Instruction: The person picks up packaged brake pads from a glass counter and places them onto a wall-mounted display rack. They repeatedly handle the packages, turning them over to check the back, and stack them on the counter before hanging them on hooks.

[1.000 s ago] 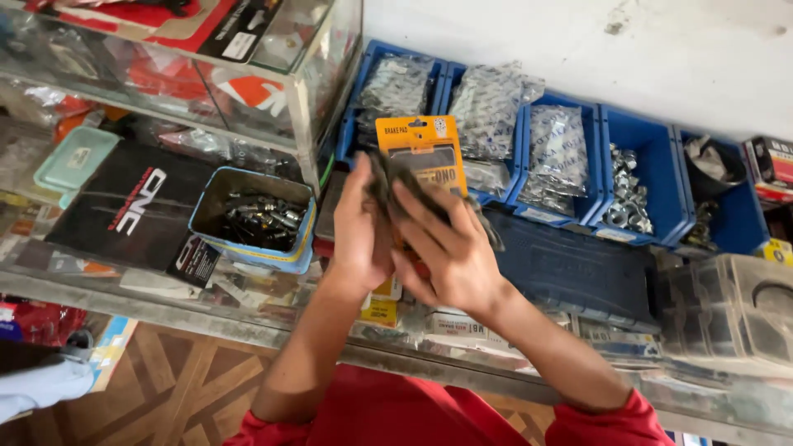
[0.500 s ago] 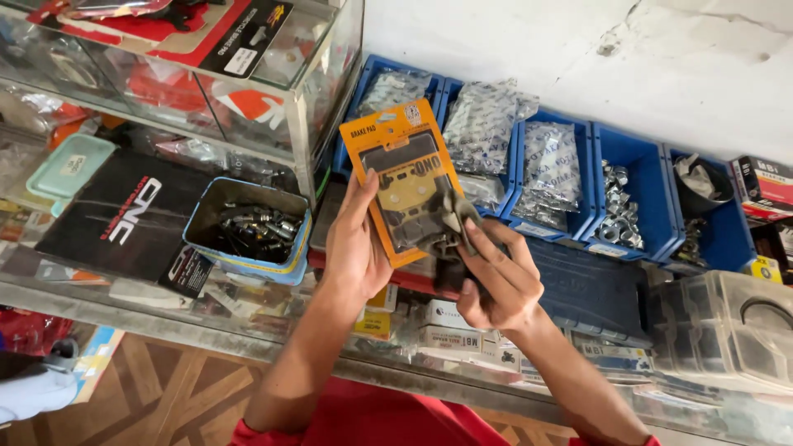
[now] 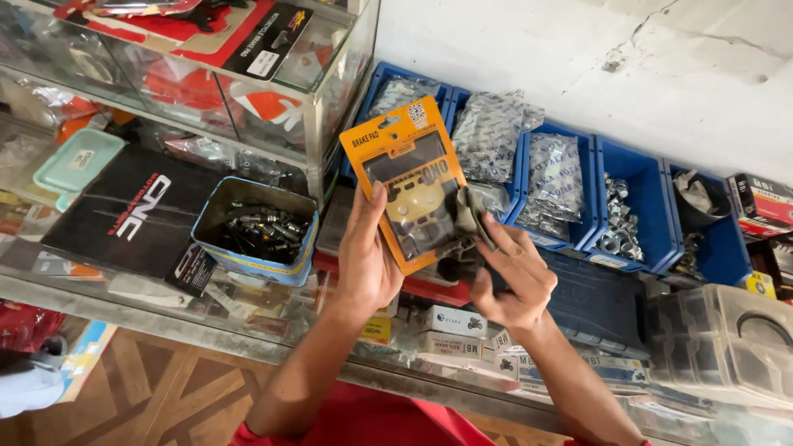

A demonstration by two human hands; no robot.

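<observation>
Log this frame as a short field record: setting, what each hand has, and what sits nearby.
setting: glass shop counter against a white wall
left hand: holds an orange blister pack upright from below
right hand: fingers pinch a dark cloth at the pack's right edge
nearby left: blue tin of dark metal parts
behind: blue bins with bagged hardware

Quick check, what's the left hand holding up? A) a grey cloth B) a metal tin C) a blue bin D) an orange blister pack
D: the left hand grips the lower edge of the orange blister pack, while the right hand pinches a grey cloth beside it.
</observation>
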